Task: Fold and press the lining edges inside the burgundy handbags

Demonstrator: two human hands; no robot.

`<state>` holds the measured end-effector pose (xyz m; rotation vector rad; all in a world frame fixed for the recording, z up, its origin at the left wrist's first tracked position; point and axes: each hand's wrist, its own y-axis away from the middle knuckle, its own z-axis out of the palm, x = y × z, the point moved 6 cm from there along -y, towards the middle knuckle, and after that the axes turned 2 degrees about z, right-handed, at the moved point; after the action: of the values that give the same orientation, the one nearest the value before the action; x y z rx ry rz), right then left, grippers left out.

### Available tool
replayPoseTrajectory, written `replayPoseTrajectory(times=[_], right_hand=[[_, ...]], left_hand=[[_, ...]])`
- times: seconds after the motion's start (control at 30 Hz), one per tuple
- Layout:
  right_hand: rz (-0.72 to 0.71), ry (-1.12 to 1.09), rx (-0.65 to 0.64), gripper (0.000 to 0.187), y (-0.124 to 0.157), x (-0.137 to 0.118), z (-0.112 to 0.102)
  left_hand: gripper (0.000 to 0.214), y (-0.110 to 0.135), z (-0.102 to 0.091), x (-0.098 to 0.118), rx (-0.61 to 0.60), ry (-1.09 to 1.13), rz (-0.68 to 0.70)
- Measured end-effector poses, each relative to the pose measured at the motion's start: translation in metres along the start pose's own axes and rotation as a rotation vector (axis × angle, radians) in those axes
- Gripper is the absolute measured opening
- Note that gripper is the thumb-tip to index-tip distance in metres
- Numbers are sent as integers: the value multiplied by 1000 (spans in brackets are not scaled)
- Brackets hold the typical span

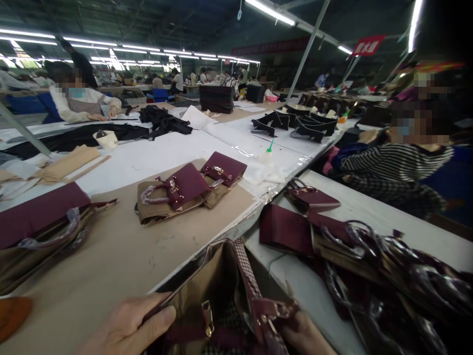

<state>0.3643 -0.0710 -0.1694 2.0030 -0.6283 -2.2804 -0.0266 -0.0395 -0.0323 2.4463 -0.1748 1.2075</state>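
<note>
At the bottom middle I hold an open handbag [218, 291] with a tan lining and burgundy trim. My left hand [129, 328] grips its left rim, thumb laid over the edge. My right hand [305, 337] is at the bag's right side by the burgundy strap with a gold buckle; its fingers are mostly hidden. Two finished burgundy handbags [192, 190] lie on tan pieces further out on the table.
A pile of burgundy bags with wrapped handles [369, 256] lies to the right. More burgundy and tan pieces [40, 222] sit at the left. A glue bottle [266, 155] stands mid-table. Black parts [295, 123] lie further back. People sit at left and right.
</note>
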Motion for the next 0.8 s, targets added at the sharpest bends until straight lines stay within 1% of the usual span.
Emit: replayPoseTrajectory(times=[0.03, 0.1, 0.13, 0.17, 0.2, 0.23, 0.27, 0.33, 0.4, 0.43, 0.5, 0.57, 0.7, 0.73, 0.8], right_hand=[[20, 52, -32, 35, -7, -7, -5], [3, 181, -101, 42, -25, -34, -6], [-64, 271, -162, 44, -34, -53, 2], [-169, 351, -221, 41, -42, -75, 15], [-302, 380, -282, 35, -49, -99, 33], [-428, 399, -392, 28, -52, -120, 58], [-511, 424, -543, 27, -53, -134, 87], [-633, 467, -771, 30, -53, -151, 144], [-679, 512, -944, 34, -53, -151, 192], [-678, 524, -1015, 31, -54, -148, 210], [-630, 516, -1114, 19, -59, -136, 236], [-548, 497, -1139, 12, -68, -124, 249], [-425, 538, -1042, 15, -87, -106, 256], [-412, 554, -1017, 15, -89, -103, 257], [-417, 591, -963, 16, -89, -102, 259]], left_hand=[[37, 0, 0, 1, -17, -7, 12], [36, -2, 1, -1, -20, 11, 25], [36, -2, 0, -4, -3, 34, 26], [35, -2, 0, -8, 7, 59, 16], [34, -2, -1, -12, 6, 79, -3], [33, -2, -1, -15, -10, 93, -27], [34, -2, 0, -16, -38, 102, -54], [38, 0, 0, -12, -98, 114, -106], [42, 1, 0, -3, -134, 148, -134], [44, 1, 0, 2, -141, 179, -136], [47, 1, -1, 7, -108, 270, -141], [50, 0, -4, 3, -23, 358, -176], [54, 2, -15, -25, 172, 399, -302], [55, 2, -18, -32, 196, 397, -323], [55, 0, -23, -41, 200, 405, -341]])
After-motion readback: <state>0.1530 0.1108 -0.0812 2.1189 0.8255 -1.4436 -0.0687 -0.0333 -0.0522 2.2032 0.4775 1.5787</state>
